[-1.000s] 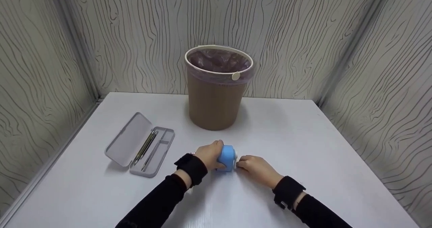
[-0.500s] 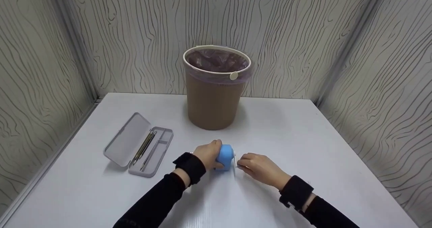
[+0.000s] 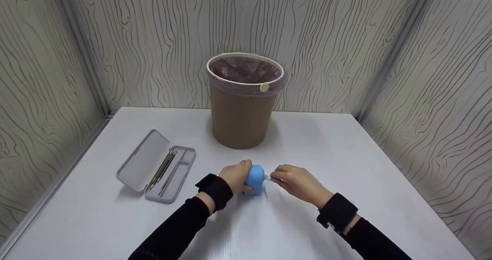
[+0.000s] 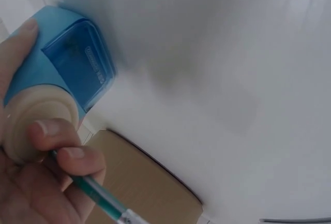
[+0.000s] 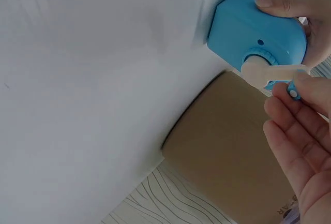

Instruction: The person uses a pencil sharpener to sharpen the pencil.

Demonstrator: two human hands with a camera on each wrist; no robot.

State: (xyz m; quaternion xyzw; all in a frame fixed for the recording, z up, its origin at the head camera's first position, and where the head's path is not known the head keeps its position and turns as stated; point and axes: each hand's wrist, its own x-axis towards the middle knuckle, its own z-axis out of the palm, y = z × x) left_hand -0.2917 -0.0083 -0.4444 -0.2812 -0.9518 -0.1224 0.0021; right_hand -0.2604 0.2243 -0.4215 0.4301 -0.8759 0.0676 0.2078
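Note:
A blue crank pencil sharpener is on the white table, with my left hand gripping it. In the left wrist view, the thumb presses the blue body beside its clear blue shavings drawer. The fingers of that hand curl over the cream front disc and round a green pencil that points into it; its tip is hidden. On the sharpener's other side, my right hand pinches the small blue knob of the cream crank arm between thumb and forefinger.
Behind the hands stands a brown bin lined with a purple bag. To the left lies a grey pencil case with its lid up, holding several pencils. Patterned panels wall the table at the back and sides.
My right hand has gone round with the crank, now a little higher and farther right than a second ago. My left hand keeps its grip on the sharpener. The view has shifted slightly.

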